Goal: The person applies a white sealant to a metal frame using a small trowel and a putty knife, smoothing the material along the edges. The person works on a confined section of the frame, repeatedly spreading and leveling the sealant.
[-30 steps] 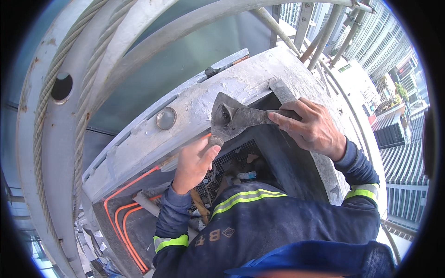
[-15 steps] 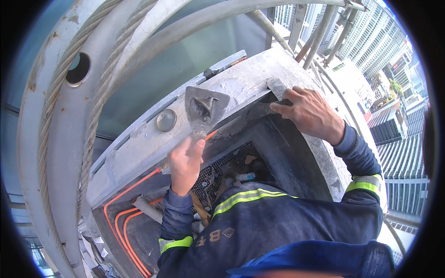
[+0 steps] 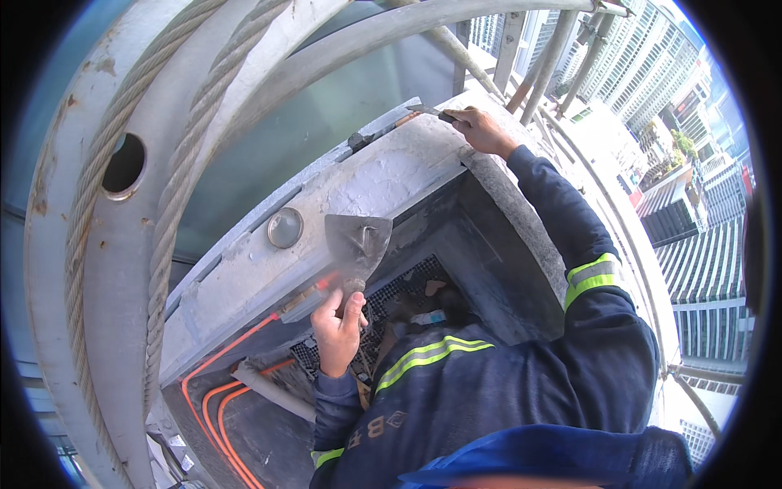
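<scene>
My left hand (image 3: 340,332) is closed around the handle of a wide putty knife (image 3: 376,241), its blade pointing away from me with a dab of grey paste on it. That blade hovers over the near edge of a pale concrete ledge (image 3: 244,265). At the ledge's far side, my right hand (image 3: 484,132) grips a smaller scraper (image 3: 425,109). Its thin blade points left along the ledge's far rim; whether it touches cannot be told. Smeared light-grey paste (image 3: 371,186) covers part of the ledge between the two tools.
A round glass-like disc (image 3: 285,227) sits on the ledge. Below lies a dark recess with orange conduits (image 3: 213,399), a white pipe (image 3: 273,391) and mesh (image 3: 305,359). Steel wire ropes (image 3: 181,179) and a frame stand left. Scaffold tubes (image 3: 547,69) rise beyond, high above buildings.
My right hand has moved with its scraper from the recess's corner to the ledge's far rim. My left hand has come slightly nearer to me, still holding the putty knife.
</scene>
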